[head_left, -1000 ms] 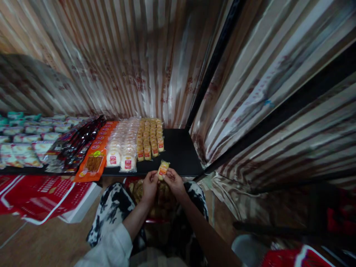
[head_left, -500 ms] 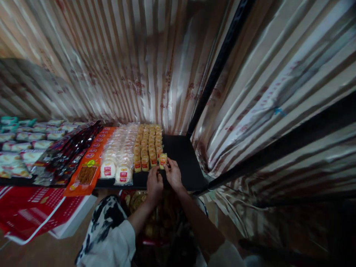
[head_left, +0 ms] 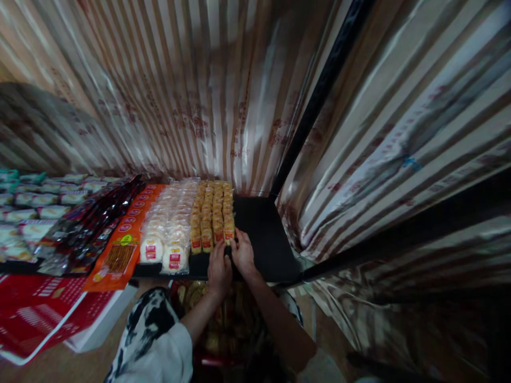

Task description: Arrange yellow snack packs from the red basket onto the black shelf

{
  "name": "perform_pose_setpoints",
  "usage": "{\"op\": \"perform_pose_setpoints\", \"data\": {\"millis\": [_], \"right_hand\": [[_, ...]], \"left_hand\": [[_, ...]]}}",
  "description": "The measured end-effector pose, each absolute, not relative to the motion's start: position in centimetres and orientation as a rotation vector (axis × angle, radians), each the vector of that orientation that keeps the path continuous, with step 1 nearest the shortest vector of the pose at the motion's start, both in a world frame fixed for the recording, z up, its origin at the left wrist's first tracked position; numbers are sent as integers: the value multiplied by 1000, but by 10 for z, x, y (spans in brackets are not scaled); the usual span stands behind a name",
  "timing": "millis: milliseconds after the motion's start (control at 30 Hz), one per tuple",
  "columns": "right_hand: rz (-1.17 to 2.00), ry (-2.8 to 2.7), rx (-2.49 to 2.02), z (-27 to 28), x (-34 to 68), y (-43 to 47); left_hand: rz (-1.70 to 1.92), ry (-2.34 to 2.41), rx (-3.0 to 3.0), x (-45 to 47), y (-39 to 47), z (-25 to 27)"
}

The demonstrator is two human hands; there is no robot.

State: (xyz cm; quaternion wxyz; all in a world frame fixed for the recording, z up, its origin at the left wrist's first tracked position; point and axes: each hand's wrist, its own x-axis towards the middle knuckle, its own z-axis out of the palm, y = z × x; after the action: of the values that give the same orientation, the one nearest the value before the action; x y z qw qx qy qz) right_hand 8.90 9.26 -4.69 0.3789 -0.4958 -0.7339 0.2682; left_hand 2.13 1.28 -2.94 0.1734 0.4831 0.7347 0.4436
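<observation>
Small yellow snack packets (head_left: 206, 213) with red labels stand in several tight rows on a black shelf (head_left: 265, 239). At the front of the rightmost row, the end snack packet (head_left: 229, 234) is between the fingertips of both hands. My right hand (head_left: 243, 256) pinches it from the right side, fingers bent. From below and to the left, my left hand (head_left: 219, 270) closes its fingertips against its lower edge, beside the neighbouring row. The far side of the left fingers is hidden.
Left of the yellow rows lie round white packets (head_left: 175, 258), an orange bag (head_left: 117, 255), dark shiny packets (head_left: 85, 229) and white packets (head_left: 35, 199). Below are a red basket (head_left: 40, 308) and a container of yellow packets (head_left: 227, 319). A black post (head_left: 315, 106) rises behind the shelf.
The single yellow packet has moved back from in front of the rightmost row and now lines up with the row ends. Both hands moved with it; the view has tipped slightly.
</observation>
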Motion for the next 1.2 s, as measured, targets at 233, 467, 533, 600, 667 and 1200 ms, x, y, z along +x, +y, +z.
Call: {"op": "perform_pose_setpoints", "data": {"millis": [233,467,533,600,667,1200], "right_hand": [[695,-1872,-1279,-49,86,91],[727,-1905,-1240,-52,89,94],[762,-1881,-1208,-52,92,95],[787,-1821,-1203,-51,93,95],[804,-1759,-1218,-50,93,95],[988,-1589,-1208,-48,83,90]], "left_hand": [[1234,1989,1490,22,15,-31],[1312,1890,1446,20,18,-44],[1323,1881,1468,20,16,-45],[1305,1892,1512,21,14,-43],[1274,1916,1568,23,12,-42],[1337,1945,1522,24,12,-33]]}}
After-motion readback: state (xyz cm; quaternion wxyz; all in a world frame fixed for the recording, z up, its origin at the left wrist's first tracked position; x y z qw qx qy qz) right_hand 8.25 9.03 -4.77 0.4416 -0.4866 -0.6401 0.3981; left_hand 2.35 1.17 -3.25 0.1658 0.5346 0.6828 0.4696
